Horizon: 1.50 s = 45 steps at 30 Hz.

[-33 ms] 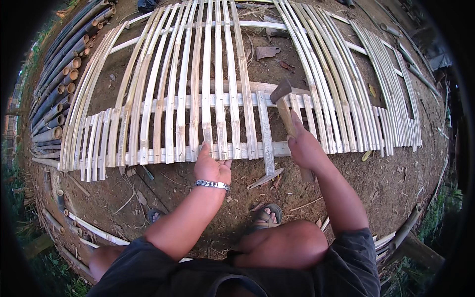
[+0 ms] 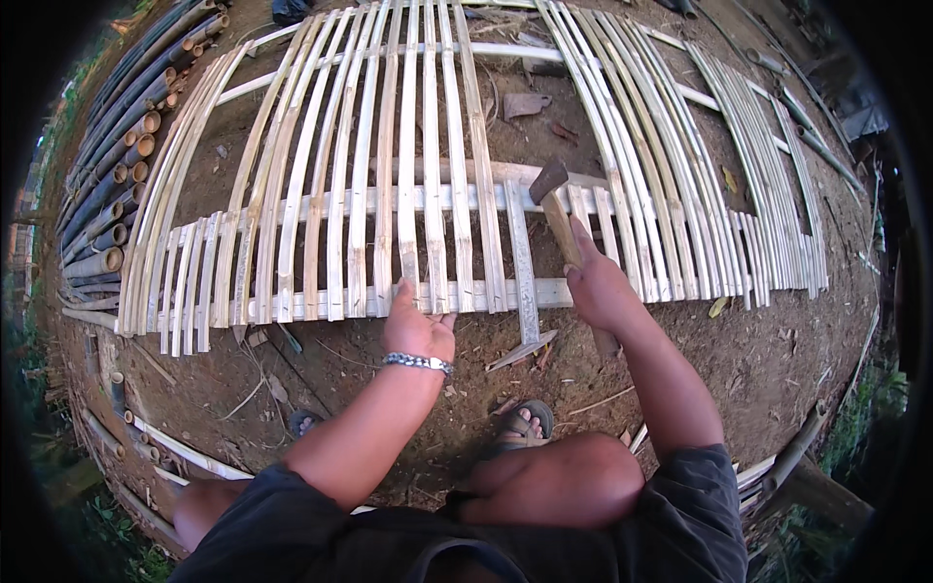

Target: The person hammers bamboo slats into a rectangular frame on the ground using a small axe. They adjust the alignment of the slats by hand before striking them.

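Note:
My right hand [image 2: 600, 285] is wrapped round the wooden handle of a hammer [image 2: 551, 183], its dark metal head raised just above the slats. My left hand [image 2: 418, 325] pinches the near end of a light bamboo slat [image 2: 407, 228], thumb on top and the other fingers curled below the front edge. That slat lies across the near pale crosspiece [image 2: 539, 292] of a wide slatted panel. A flat grey strip [image 2: 526, 291] rests over the same crosspiece, between my hands, and a short wooden piece [image 2: 522, 351] crosses its near end.
More slats [image 2: 661, 175] stand in a row to the right, and shorter ones [image 2: 190, 291] at the left. Dark bamboo poles [image 2: 117, 194] are stacked along the far left. My sandalled foot [image 2: 525, 423] is on the bare soil. A cut pole [image 2: 797, 447] lies at the lower right.

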{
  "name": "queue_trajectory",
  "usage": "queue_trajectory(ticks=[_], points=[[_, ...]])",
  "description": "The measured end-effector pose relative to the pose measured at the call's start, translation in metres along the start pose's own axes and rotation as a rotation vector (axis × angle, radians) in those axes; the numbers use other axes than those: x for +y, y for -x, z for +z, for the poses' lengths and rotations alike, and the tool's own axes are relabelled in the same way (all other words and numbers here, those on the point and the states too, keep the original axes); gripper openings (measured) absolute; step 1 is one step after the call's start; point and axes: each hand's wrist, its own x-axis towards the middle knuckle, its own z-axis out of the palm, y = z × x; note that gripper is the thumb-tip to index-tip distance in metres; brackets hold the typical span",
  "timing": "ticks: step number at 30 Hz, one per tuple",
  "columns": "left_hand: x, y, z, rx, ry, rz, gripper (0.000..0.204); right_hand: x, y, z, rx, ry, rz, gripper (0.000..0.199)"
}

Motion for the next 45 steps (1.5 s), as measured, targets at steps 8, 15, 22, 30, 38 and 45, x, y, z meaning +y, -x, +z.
queue_trajectory(ticks=[8, 15, 22, 30, 38, 45], points=[[0.002, -0.034, -0.024, -0.020, 0.026, -0.053, 0.052, -0.008, 0.051, 0.001, 0.284, -0.511, 0.341, 0.072], [-0.019, -0.058, -0.023, -0.026, 0.036, -0.128, 0.055, 0.234, 0.168, 0.167, 0.616, -0.191, 0.703, 0.086], [-0.017, -0.055, -0.028, -0.042, 0.033, -0.104, 0.063, 0.237, 0.168, 0.165, 0.560, 0.218, 0.826, 0.073], [-0.008, -0.082, -0.090, -0.297, -0.238, -0.202, 0.072, 0.089, -0.007, 0.055, 0.707, 0.150, -0.309, 0.059], [0.055, -0.083, -0.103, -0.059, -0.015, 0.049, 0.094, 0.031, 0.032, 0.107, 0.269, -0.092, -0.938, 0.047], [0.069, -0.047, -0.057, -0.110, 0.076, 0.113, 0.074, 0.086, 0.070, 0.210, 0.126, 0.080, -0.718, 0.042]])
